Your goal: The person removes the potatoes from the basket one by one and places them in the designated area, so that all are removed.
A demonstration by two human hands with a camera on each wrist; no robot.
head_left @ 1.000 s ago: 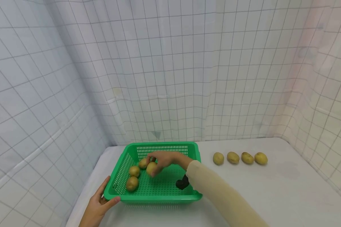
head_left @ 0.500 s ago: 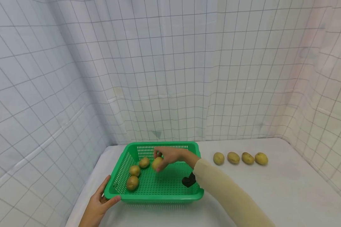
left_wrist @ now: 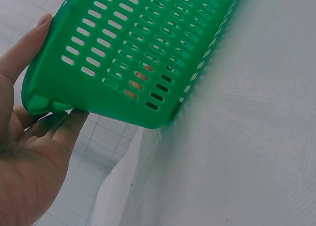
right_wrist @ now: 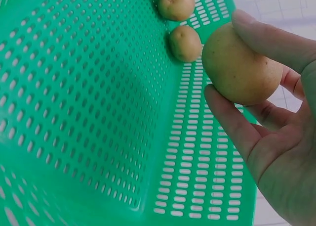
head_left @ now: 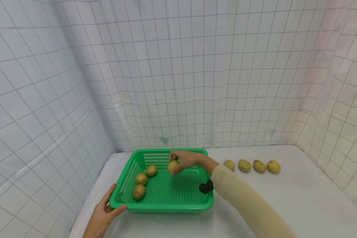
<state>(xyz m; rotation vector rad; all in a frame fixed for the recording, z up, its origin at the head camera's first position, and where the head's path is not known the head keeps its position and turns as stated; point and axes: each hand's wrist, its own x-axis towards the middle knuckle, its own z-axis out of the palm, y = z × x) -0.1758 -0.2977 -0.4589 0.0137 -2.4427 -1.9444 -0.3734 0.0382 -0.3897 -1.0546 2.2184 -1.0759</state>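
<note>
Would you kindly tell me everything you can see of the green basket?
The basket is rectangular and bright green, looks like plastic, and has slotted walls, a perforated floor and a smooth rim. It sits upright on the white table; three potatoes lie inside, toward its left side. The left hand grips its near left corner.

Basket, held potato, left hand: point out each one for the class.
Basket point(head_left: 166, 208), head view: near rim.
Held potato point(right_wrist: 237, 70), right wrist view: facing side.
Left hand point(head_left: 102, 213), head view: middle of the hand.

A booth, its white table point(head_left: 300, 198) walled by grid-lined sheeting point(head_left: 178, 82).
</note>
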